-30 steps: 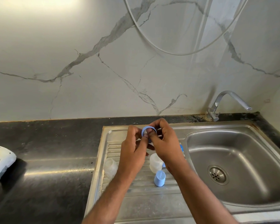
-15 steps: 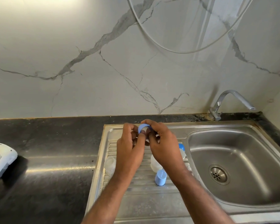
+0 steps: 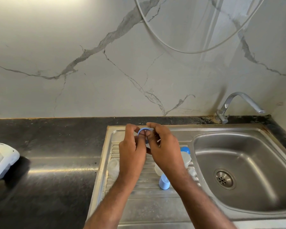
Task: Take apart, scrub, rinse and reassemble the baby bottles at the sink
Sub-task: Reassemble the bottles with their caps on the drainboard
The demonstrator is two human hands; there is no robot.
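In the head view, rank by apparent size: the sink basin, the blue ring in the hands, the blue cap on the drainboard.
1. sink basin
2. blue cap
3. blue ring, partly hidden by fingers, so only roughly smaller.

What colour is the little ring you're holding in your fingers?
Light blue. The ring, pinched by both hands, shows best in the head view.

The blue ring [image 3: 144, 129] shows only its upper arc; the rest sits behind the fingers [image 3: 141, 138] of the left hand [image 3: 132, 154] and the right hand [image 3: 165, 152], so what lies inside it cannot be told. A clear bottle part [image 3: 113, 167] is half covered by the left wrist, and the pale pieces by the right forearm (one with a blue end [image 3: 185, 149]) are too hidden to name. The white appliance [image 3: 2, 161] is cut by the left edge, and the hose [image 3: 172, 48] loops out past the top.
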